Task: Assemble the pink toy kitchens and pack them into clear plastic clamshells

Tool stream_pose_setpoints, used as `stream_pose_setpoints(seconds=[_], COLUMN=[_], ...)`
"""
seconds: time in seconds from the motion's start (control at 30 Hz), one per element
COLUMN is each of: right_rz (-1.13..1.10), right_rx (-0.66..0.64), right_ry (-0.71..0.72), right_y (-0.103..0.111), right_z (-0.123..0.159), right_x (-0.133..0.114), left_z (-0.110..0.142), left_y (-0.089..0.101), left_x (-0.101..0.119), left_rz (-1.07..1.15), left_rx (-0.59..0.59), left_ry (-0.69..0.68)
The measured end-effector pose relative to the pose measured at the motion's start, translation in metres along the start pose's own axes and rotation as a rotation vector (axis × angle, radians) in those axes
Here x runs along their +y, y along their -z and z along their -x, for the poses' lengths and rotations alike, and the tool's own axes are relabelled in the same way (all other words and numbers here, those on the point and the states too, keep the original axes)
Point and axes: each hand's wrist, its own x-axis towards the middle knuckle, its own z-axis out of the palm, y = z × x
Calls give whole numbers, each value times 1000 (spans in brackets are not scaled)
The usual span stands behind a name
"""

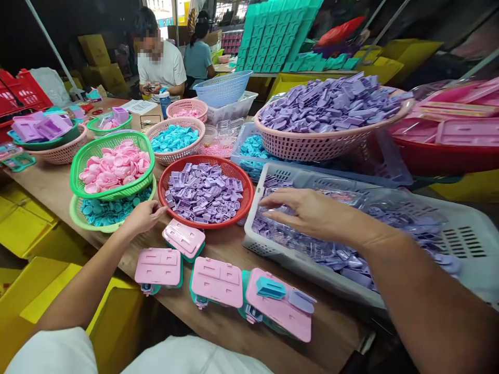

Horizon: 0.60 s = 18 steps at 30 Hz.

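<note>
My left hand is beside the red basket of small purple plastic pieces. Its fingers are loosely bent and a little apart, with nothing visible in them. Over the left end of a white crate, my right hand is held with fingers and thumb apart, empty. Purple parts and clear plastic pieces lie in that crate. Several pink-topped, teal-sided toy cases stand on the table before me. The rightmost case carries a teal piece and a purple piece on its top.
A green basket of pink pieces rests on a lighter basket of teal discs at left. Behind the crate, a pink basket is heaped with purple parts. Yellow cartons stand below the table edge. Two people sit farther back.
</note>
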Motion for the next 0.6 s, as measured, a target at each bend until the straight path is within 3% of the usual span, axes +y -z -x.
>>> stream_pose_setpoints(seconds=[0.1,0.23,0.43,0.6], right_rz=[-29,9,51,93], right_rx=[57,96,45,102], right_ry=[71,110,130,189], right_y=[-27,-55,-62,-76], right_z=[-15,-26,-28,-22], right_x=[-4,6,12,17], left_z=[-2,-11,-18,-17], left_y=[-9,-17,-28,-52], left_x=[-4,-2,-3,5], left_rz=[155,443,568,676], left_rx=[16,-58,-73,-53], left_ry=[60,180,225,303])
